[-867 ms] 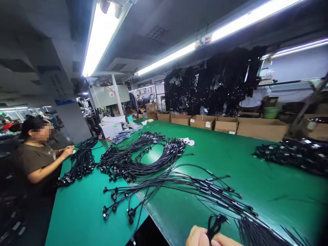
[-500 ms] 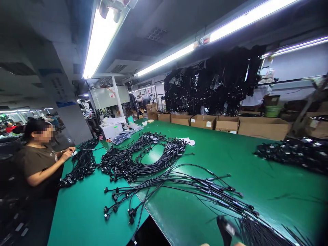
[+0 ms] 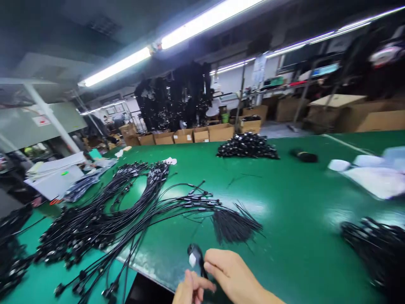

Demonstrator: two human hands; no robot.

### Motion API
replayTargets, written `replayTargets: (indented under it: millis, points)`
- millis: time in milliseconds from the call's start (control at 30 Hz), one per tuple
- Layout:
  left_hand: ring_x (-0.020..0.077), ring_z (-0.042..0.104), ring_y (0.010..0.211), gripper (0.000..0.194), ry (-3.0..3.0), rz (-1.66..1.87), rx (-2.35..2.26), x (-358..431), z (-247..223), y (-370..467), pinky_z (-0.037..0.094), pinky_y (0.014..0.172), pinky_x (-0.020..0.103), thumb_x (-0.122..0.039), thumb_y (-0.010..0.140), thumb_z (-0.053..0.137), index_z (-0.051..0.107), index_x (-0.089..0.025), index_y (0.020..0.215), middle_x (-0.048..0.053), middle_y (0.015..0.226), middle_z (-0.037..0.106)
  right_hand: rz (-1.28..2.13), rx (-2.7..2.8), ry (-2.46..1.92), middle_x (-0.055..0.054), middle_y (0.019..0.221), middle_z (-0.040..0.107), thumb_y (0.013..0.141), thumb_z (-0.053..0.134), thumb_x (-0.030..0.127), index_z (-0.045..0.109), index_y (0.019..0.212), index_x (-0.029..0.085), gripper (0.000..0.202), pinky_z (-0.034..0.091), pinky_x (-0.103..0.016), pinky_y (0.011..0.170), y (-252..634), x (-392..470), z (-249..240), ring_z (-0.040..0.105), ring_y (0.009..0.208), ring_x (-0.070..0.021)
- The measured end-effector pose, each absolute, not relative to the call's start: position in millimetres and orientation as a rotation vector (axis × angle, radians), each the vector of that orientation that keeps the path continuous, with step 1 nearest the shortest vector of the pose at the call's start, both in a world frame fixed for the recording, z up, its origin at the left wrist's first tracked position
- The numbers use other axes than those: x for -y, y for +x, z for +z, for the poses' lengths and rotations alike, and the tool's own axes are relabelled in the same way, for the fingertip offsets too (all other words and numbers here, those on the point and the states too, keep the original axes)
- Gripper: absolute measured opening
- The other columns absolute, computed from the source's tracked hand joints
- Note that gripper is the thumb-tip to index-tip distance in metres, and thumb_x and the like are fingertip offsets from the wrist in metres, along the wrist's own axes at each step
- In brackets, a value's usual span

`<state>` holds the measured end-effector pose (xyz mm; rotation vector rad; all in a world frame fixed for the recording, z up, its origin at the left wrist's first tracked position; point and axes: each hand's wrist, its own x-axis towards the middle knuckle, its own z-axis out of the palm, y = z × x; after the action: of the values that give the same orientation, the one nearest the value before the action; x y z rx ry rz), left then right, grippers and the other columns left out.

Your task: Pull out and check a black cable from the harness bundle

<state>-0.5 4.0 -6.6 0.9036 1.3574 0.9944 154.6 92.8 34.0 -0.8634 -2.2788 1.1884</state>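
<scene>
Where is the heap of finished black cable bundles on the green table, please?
In the head view, the heap of black cable bundles lies at the far middle of the green table, just in front of the row of cardboard boxes, left of a small black roll.

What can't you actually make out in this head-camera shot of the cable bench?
- Left hand: cut off by the bottom edge; its grip is unclear.
- Small black coiled cable piece with a white tag at the right hand: blurred, tag unreadable.
- Heap of black cables at the right edge: smeared by motion blur.
- Brown cardboard boxes: contents hidden by their walls.
</scene>
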Motion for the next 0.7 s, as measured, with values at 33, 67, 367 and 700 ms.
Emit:
replayTargets:
  millis: [33, 67, 367, 700]
  points:
    - [0.0149, 0.047, 0.055, 0.084, 0.872, 1.01, -1.335, -6.0, -7.9, -0.2, 0.043, 0.066, 0.03, -0.085, 0.07, 0.029, 0.077, -0.016, 0.076, 0.003, 0.055, 0.052, 1.223, 2.286, -0.809, 0.001, 0.064, 0.049, 0.085, 0.035, 0.036, 0.038, 0.062, 0.02, 0.028, 0.029, -0.026, 0.06, 156.6, -88.3, 34.7, 0.043, 0.062, -0.0145]
    - [0.0166, 0.053, 0.061, 0.08, 0.859, 1.029, -1.305, -7.8, -7.8, 0.4, 0.046, 0.073, 0.032, -0.082, 0.073, 0.03, 0.076, -0.016, 0.083, 0.004, 0.062, 0.059, 1.277, 2.281, -0.755, 0.001, 0.065, 0.049, 0.083, 0.037, 0.035, 0.04, 0.062, 0.019, 0.026, 0.03, -0.026, 0.061, 157.9, -83.5, 33.3, 0.043, 0.062, -0.0142]
    - [0.0331, 0.057, 0.115, 0.051, 0.857, 1.26, -1.235, -19.9, -17.2, 26.6, 0.039, 0.105, 0.045, -0.054, 0.065, 0.075, 0.073, -0.017, 0.1, 0.016, 0.115, 0.068, 1.812, 1.748, -0.817, 0.001, 0.057, 0.043, 0.073, 0.043, 0.05, 0.044, 0.059, 0.019, 0.034, 0.03, -0.026, 0.057, 175.9, -79.2, -4.8, 0.038, 0.056, -0.0143]
    - [0.0148, 0.065, 0.065, 0.041, 0.425, 1.389, -1.149, -56.2, -18.1, 72.5, 0.051, 0.068, 0.026, -0.04, 0.057, 0.085, 0.068, -0.015, 0.085, 0.003, 0.068, 0.067, 1.335, 1.893, -1.115, -0.007, 0.111, 0.057, 0.081, 0.052, 0.028, 0.053, 0.119, 0.021, 0.039, 0.043, -0.028, 0.085, 235.2, -83.9, -5.4, 0.056, 0.098, -0.0202]
